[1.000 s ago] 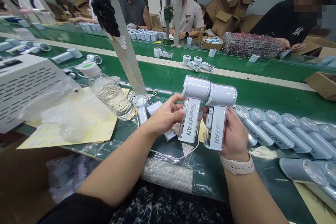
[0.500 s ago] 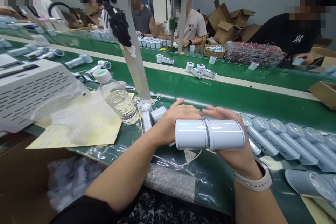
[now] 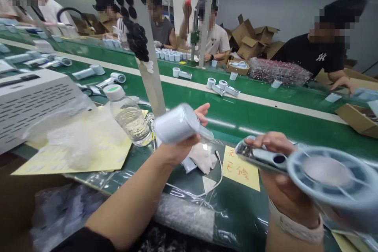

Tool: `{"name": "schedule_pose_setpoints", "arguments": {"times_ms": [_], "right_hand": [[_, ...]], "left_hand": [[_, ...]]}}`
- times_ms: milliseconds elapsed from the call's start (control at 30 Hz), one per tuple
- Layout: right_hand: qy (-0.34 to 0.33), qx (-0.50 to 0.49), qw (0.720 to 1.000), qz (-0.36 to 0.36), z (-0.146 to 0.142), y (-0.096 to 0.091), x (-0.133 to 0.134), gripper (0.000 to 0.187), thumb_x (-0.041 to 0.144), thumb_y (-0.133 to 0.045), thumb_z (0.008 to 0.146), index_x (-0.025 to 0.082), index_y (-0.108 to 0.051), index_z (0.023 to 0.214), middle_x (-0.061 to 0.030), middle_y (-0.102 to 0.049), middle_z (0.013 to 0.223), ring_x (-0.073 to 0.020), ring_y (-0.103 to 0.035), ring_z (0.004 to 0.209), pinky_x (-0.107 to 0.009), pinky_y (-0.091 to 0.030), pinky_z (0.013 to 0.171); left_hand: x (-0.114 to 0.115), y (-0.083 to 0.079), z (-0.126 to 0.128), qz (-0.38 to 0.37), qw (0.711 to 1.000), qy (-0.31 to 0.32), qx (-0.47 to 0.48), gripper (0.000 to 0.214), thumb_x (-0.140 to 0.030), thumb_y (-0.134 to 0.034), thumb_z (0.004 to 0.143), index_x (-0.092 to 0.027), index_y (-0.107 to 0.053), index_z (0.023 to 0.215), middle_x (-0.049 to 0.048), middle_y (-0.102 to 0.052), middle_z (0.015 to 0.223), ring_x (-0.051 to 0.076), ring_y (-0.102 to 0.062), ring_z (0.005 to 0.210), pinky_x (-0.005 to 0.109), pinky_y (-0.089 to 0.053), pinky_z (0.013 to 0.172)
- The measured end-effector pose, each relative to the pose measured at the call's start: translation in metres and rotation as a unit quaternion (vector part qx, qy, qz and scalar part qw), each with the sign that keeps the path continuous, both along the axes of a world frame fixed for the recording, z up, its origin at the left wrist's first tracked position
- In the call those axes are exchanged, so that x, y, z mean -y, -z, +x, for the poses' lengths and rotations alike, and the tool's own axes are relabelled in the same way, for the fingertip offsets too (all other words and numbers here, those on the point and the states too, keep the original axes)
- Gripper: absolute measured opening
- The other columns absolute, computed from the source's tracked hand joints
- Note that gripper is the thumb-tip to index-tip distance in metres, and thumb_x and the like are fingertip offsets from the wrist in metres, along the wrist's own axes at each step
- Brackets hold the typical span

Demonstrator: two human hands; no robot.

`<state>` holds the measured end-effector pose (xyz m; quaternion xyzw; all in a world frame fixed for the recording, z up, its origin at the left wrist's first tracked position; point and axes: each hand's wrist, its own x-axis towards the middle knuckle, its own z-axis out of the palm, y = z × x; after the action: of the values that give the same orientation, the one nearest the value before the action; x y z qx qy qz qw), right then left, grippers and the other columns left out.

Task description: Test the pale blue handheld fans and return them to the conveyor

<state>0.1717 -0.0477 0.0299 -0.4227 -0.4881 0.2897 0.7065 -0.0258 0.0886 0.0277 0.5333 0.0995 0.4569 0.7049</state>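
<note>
My left hand (image 3: 181, 147) is closed around a pale blue handheld fan (image 3: 177, 124). The smooth round head of that fan faces me, and its handle is mostly hidden behind it. In my right hand (image 3: 280, 181), lower and to the right, is a second handheld fan (image 3: 330, 171), slightly blurred. Its spoked round grille points up towards me. The handle lies between thumb and fingers, with what looks like a circuit board showing in its open side. A pale watch strap circles my right wrist.
A yellow note (image 3: 240, 167) with red handwriting and a white cable (image 3: 220, 173) lie between my hands. A clear bottle (image 3: 130, 116) stands left, by a metal post (image 3: 153, 86). Several fan parts (image 3: 218, 86) rest on the green conveyor (image 3: 189, 98). Co-workers sit across it.
My hands have moved apart, separating the two fan heads that were side by side. The right fan has turned and come closer, so its grille and open handle show. The camera view has shifted.
</note>
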Motion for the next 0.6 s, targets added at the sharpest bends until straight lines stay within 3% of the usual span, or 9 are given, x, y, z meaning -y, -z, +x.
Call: {"name": "schedule_pose_setpoints", "arguments": {"times_ms": [67,133,200,267,333,433,500,600], "right_hand": [[0.021,-0.047,0.999,-0.018,-0.001,0.001,-0.009,0.04,0.053,-0.085,0.069,0.032,-0.076,0.102,-0.0041,-0.061,0.09,-0.026,-0.061,0.093,-0.053,-0.053,0.098],[0.05,-0.102,0.99,-0.085,0.0,0.008,-0.018,0.04,0.049,-0.088,0.067,0.027,-0.075,0.097,-0.0024,-0.063,0.081,-0.0226,-0.063,0.08,-0.046,-0.059,0.08],[0.075,-0.142,0.975,-0.154,-0.003,0.015,-0.025,0.041,0.049,-0.091,0.064,0.024,-0.071,0.089,-0.0013,-0.065,0.072,-0.0197,-0.063,0.066,-0.037,-0.057,0.061],[0.072,-0.174,0.964,-0.187,-0.008,0.02,-0.03,0.044,0.051,-0.09,0.064,0.022,-0.066,0.087,-0.0007,-0.066,0.069,-0.0178,-0.062,0.06,-0.033,-0.054,0.053],[0.051,-0.2,0.957,-0.202,-0.014,0.024,-0.034,0.046,0.052,-0.088,0.066,0.023,-0.062,0.091,-0.0002,-0.067,0.071,-0.0176,-0.063,0.061,-0.033,-0.055,0.055],[0.028,-0.224,0.943,-0.245,-0.021,0.03,-0.039,0.045,0.051,-0.082,0.072,0.023,-0.059,0.098,0.0001,-0.068,0.074,-0.0185,-0.065,0.065,-0.035,-0.057,0.061],[0.022,-0.187,0.948,-0.257,-0.024,0.034,-0.042,0.043,0.049,-0.08,0.073,0.023,-0.058,0.101,-0.0005,-0.067,0.079,-0.0198,-0.065,0.07,-0.039,-0.057,0.066],[0.114,-0.028,0.982,-0.148,-0.022,0.033,-0.037,0.056,0.038,-0.085,0.068,0.027,-0.058,0.117,-0.0033,-0.065,0.103,-0.0233,-0.064,0.09,-0.043,-0.055,0.083]], "left_hand": [[0.002,0.003,0.003,-0.07,0.997,0.026,0.009,0.038,-0.042,-0.085,0.072,-0.024,-0.071,0.102,0.0072,-0.071,0.118,0.023,-0.069,0.105,0.04,-0.056,0.093],[0.005,0.007,0.007,-0.113,0.991,0.07,-0.02,0.04,-0.047,-0.081,0.075,-0.02,-0.069,0.103,0.0048,-0.074,0.087,0.016,-0.068,0.069,0.031,-0.058,0.067],[0.007,0.011,0.01,-0.125,0.984,0.108,-0.067,0.048,-0.057,-0.079,0.075,-0.017,-0.067,0.1,0.0023,-0.068,0.065,0.014,-0.063,0.054,0.026,-0.053,0.052],[0.01,0.014,0.013,-0.143,0.977,0.127,-0.096,0.058,-0.067,-0.075,0.073,-0.016,-0.065,0.099,0.0029,-0.067,0.059,0.016,-0.064,0.053,0.027,-0.053,0.049],[0.011,0.014,0.017,-0.174,0.972,0.118,-0.102,0.062,-0.071,-0.075,0.069,-0.016,-0.064,0.096,0.0038,-0.068,0.061,0.017,-0.065,0.055,0.028,-0.054,0.05],[0.011,0.013,0.023,-0.231,0.961,0.088,-0.125,0.058,-0.07,-0.076,0.068,-0.015,-0.065,0.086,0.0039,-0.067,0.063,0.016,-0.065,0.057,0.028,-0.054,0.054],[0.01,0.014,0.025,-0.241,0.956,0.052,-0.157,0.05,-0.062,-0.079,0.069,-0.015,-0.065,0.08,0.0027,-0.065,0.064,0.015,-0.063,0.058,0.028,-0.053,0.057],[0.009,0.015,0.023,-0.151,0.97,-0.018,-0.188,0.038,-0.043,-0.087,0.064,-0.016,-0.066,0.081,0.0014,-0.065,0.072,0.015,-0.062,0.067,0.03,-0.052,0.067]]}}
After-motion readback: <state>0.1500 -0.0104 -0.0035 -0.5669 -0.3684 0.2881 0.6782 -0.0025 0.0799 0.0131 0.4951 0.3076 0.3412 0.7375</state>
